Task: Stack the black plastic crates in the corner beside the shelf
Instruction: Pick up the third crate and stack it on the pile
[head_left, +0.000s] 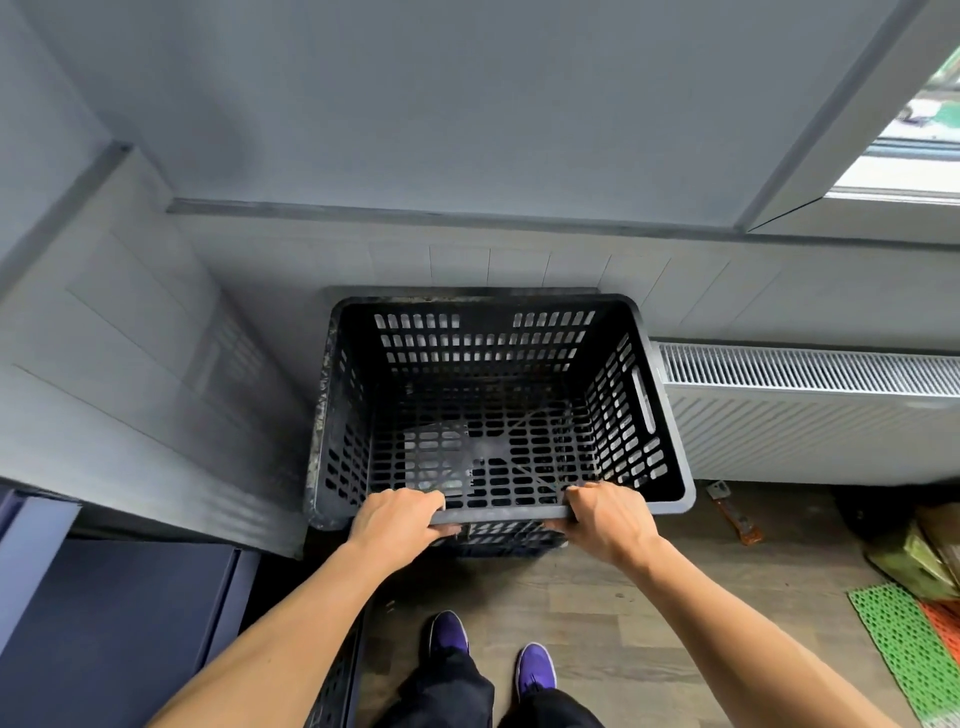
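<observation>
I see an empty black slotted crate (498, 410) sitting upright, nested atop another black crate (511, 540) in the corner, its rim slightly askew.

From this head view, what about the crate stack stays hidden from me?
- Crates under the top crate: count hidden by it.
- Left hand and right hand fingertips: curled under the near rim.
- Second crate at the bottom edge: cut off, behind the left arm.
</observation>
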